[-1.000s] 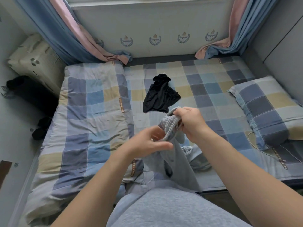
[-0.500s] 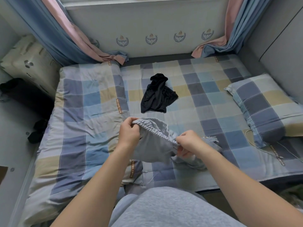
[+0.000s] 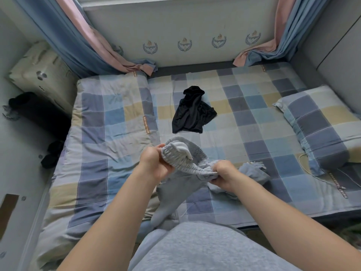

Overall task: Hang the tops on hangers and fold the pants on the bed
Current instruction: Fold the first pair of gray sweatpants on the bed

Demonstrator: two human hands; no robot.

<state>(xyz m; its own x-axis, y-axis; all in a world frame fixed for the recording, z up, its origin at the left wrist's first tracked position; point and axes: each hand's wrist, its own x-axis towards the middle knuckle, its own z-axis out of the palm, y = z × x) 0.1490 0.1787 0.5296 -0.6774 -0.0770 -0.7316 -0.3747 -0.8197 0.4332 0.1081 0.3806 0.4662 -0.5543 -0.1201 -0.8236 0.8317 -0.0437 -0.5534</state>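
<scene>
Stands close against the near edge of the bed [image 3: 254, 118], looking down. Holds the grey pants [image 3: 172, 198] just above the checked sheet by the elastic waistband [image 3: 195, 169]. Clamps the left grip [image 3: 154, 163] round one bunched end of that band, fingers curled well in; pinches the other end in the right grip [image 3: 224, 176], thumb on top. No free hand, then. Stretches the band between the two, slanting from higher at the left to lower at the right. Lets one leg hang down and back toward the body, under the left grip, its end draped at the mattress edge; leaves the rest heaped on the sheet just right of the right grip. Puts the garment's long axis roughly near-to-far, waist at the far end. Judging by that: probably needs to draw the band taut and lay both legs flat on the open sheet ahead before any fold. Equal reach for either grip. Further off, mid-bed and well apart from both: a crumpled black garment [image 3: 192, 112], likely a top, not yet hung. No hanger in view. Beyond, a folded quilt [image 3: 109, 118] on the left, a pillow [image 3: 322, 122] on the right with a thin cable [image 3: 301, 161] beside it, curtains [image 3: 64, 36] at the far corners
</scene>
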